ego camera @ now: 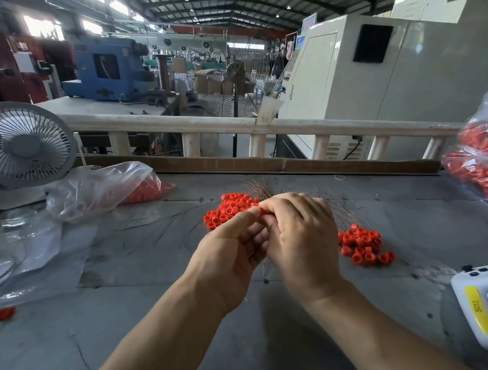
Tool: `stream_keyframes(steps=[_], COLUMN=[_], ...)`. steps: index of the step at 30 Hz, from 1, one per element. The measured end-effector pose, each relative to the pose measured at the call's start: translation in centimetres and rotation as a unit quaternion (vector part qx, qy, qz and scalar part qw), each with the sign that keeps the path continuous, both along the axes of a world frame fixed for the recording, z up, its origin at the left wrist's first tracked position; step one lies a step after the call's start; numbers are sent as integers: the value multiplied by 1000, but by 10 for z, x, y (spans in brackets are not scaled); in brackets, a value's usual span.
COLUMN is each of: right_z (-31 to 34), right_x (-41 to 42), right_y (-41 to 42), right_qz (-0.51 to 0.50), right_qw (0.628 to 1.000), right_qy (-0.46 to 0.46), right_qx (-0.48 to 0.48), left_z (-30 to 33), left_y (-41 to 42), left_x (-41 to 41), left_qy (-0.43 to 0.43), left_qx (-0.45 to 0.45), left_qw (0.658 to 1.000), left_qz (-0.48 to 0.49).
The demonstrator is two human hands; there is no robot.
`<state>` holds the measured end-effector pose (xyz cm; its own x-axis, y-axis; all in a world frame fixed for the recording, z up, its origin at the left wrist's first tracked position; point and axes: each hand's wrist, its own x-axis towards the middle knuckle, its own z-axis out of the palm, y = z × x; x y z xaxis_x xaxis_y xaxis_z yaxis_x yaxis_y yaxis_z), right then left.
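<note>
My left hand [229,258] and my right hand [301,236] meet above the middle of the grey table [130,315]. Their fingertips pinch a small red plastic cap [261,210] between them; most of it is hidden by the fingers. A pile of loose red caps [227,208] lies just beyond my hands. A second pile of red caps [361,243] sits to the right, with thin copper wires [340,211] sticking out of it. More fine wires [256,188] fan out behind my hands.
A white desk fan [18,147] stands at the back left beside a clear bag of red parts [111,185]. Another bag of red parts [485,161] lies at the right edge. A white handheld device [484,308] sits front right. One red cap [5,313] lies far left.
</note>
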<state>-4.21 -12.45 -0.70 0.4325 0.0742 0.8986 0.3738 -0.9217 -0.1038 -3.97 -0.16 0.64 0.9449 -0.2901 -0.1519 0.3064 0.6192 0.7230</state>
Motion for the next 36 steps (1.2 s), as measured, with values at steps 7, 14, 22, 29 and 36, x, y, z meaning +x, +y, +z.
stream_keyframes(steps=[7, 14, 22, 29, 36], right_z=[-1, 2, 7, 7, 2], right_x=[1, 1, -3, -5, -2], right_y=[1, -2, -1, -5, -3], right_qz=[11, 41, 59, 46, 50], right_qw=[1000, 995, 993, 998, 999], right_qy=[29, 80, 88, 39, 12], right_qx=[-4, 46, 56, 33, 19], left_z=[0, -2, -5, -7, -7], left_y=[1, 1, 1, 0, -1], left_x=[-1, 3, 3, 3, 1], left_qy=[15, 6, -22, -32, -26], left_qx=[3, 4, 28, 40, 39], left_qw=[1000, 1000, 999, 998, 999], left_qz=[10, 12, 18, 30, 21])
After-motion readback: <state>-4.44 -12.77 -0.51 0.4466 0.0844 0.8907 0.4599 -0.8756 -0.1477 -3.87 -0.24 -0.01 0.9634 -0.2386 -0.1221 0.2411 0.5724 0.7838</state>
